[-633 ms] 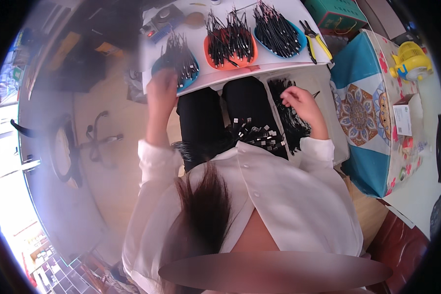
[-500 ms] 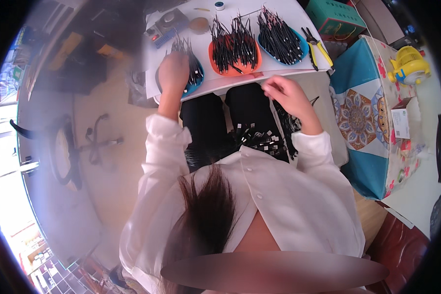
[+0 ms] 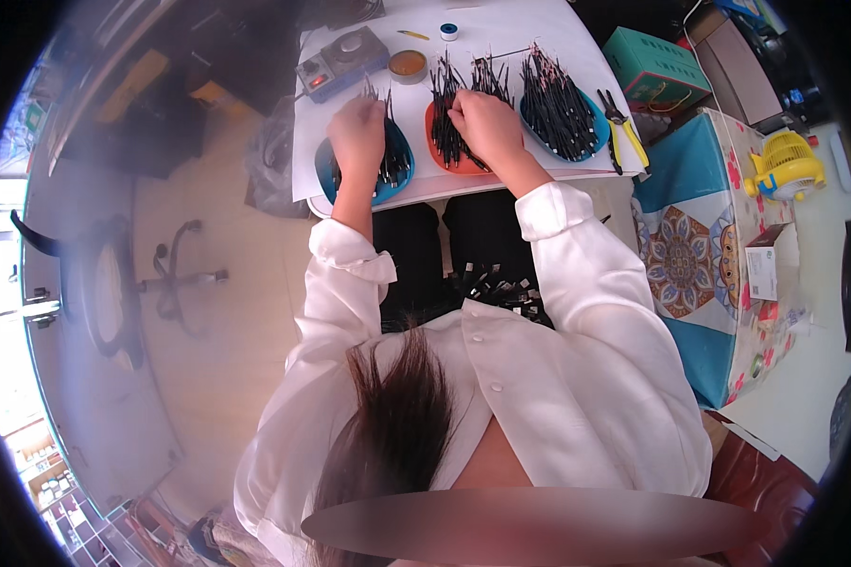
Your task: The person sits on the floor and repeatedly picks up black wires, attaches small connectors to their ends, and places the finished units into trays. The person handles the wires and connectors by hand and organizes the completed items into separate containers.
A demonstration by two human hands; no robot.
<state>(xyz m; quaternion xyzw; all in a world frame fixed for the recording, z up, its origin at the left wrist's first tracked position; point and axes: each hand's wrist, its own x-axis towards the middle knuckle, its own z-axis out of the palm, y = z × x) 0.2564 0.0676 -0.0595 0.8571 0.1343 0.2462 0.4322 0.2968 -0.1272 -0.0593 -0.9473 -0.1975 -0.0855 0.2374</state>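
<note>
black cables [image 3: 560, 109] lie in a left blue bowl [image 3: 325, 168], an orange bowl [image 3: 456, 167] and a right blue bowl [image 3: 593, 144]; the left hand [image 3: 357, 134] curls over the first, the right hand [image 3: 487, 125] over the second; i cannot tell if either grips one

Bright counter [image 3: 539, 24], hazy left
The far-left opening [image 3: 0, 364] glares white; milky haze veils the floor [image 3: 227, 331] off the counter's left edge; straight lines bow near the dark rim.

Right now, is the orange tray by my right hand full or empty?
Not empty: black cables fill much of the orange tray. Your right hand hides part, so I can't tell whether it's completely full.
</note>
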